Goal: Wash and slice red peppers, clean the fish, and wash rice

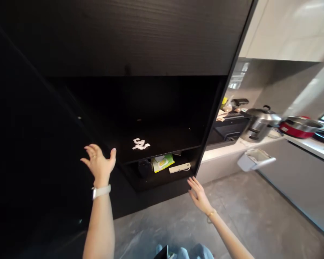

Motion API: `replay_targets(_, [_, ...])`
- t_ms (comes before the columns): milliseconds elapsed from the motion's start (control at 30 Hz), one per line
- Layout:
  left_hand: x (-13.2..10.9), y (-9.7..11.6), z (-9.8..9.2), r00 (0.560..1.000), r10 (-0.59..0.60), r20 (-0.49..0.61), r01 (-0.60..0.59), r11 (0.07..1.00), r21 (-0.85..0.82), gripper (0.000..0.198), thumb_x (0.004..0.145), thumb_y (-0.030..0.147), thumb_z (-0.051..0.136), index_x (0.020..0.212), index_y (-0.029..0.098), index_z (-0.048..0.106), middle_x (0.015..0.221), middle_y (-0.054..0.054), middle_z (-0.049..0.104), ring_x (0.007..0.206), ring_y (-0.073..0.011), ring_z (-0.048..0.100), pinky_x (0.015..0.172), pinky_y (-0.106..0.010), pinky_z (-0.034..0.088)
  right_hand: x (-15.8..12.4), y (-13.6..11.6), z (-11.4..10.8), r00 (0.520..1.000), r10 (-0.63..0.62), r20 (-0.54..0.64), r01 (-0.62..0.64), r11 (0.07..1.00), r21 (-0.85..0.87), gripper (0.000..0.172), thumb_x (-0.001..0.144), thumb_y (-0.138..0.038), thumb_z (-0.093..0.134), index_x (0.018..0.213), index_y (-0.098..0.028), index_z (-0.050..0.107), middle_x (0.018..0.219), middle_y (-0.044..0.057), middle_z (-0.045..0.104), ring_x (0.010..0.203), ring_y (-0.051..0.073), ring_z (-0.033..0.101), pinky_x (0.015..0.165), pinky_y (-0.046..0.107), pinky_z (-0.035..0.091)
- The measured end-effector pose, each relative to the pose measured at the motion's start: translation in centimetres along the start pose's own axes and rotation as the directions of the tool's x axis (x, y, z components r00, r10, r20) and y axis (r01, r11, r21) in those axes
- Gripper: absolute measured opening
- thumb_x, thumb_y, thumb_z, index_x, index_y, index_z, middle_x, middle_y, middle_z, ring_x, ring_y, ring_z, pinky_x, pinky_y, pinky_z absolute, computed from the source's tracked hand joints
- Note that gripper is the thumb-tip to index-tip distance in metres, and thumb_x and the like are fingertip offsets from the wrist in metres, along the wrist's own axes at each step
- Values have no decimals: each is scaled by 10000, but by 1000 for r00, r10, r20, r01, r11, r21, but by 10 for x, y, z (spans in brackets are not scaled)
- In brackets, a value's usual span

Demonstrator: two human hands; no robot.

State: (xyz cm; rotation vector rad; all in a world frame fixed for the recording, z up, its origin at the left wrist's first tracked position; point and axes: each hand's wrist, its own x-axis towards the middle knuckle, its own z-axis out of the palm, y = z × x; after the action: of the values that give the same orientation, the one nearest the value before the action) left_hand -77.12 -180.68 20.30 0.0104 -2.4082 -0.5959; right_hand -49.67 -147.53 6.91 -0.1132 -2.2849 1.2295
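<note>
My left hand is raised with its fingers spread and holds nothing, in front of the dark cabinet's left part. A pale watch band is on that wrist. Near the cabinet's lower right corner, my right hand is stretched out, also holding nothing. Between and beyond them, a crumpled white item lies on the black shelf. In the compartment below are a green and white packet and a white power strip.
To the right, a counter bears a steel pot and a red pot. A white bin hangs at the counter's front. Grey floor shows below, with my legs at the bottom edge.
</note>
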Motion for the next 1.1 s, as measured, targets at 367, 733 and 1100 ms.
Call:
replay_targets(367, [-77,163,-1,990,-133,-39,123,973,-195,667,879,424,545,1411,61,370,1498,-226,355,1381,-398,319,1065,-654,262,26,29,-217,977,-205,64,214,918,-334,495,916,-203,478,1409,-243,468,1496,73,415,1436,267,271,1149,534,289])
replay_targets(733, [-445,567,147,283,868,409,86,401,-912,355,908,302,457,1196,217,646,1228,-90,663,1144,-202,620,992,-367,503,-31,177,-436,976,124,-180,-174,940,-295,376,900,-156,474,1227,-258,629,1246,87,645,1241,228,539,1030,450,465])
replay_targets(1100, [-503,878,327,231,791,567,484,412,-772,324,825,243,565,1134,179,638,1181,-132,665,1091,-247,630,1019,-445,454,16,389,-631,701,580,-416,-555,809,194,410,861,-491,556,1139,-218,684,1109,128,706,1002,266,682,879,429,546])
